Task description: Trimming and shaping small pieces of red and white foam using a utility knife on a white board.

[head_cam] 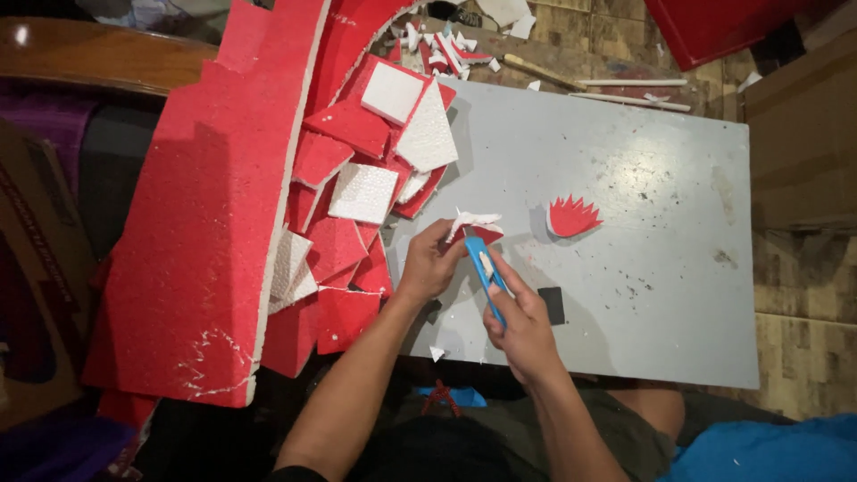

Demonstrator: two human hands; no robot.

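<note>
Hands: left hand pinches red-white foam piece; right hand grips blue cutter w/ blade at piece, over grey board.

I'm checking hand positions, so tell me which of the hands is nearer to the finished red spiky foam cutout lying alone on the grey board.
Right. The right hand, gripping the blue utility knife, sits below-left of the red spiky cutout. The left hand, holding the small foam piece, lies farther left.

A grey, paint-flecked surface sits low over a floor of worn brownish tiles. A brown cardboard box stands at the right, and a polished wooden edge curves at upper left. Light glares off the surface.
</note>
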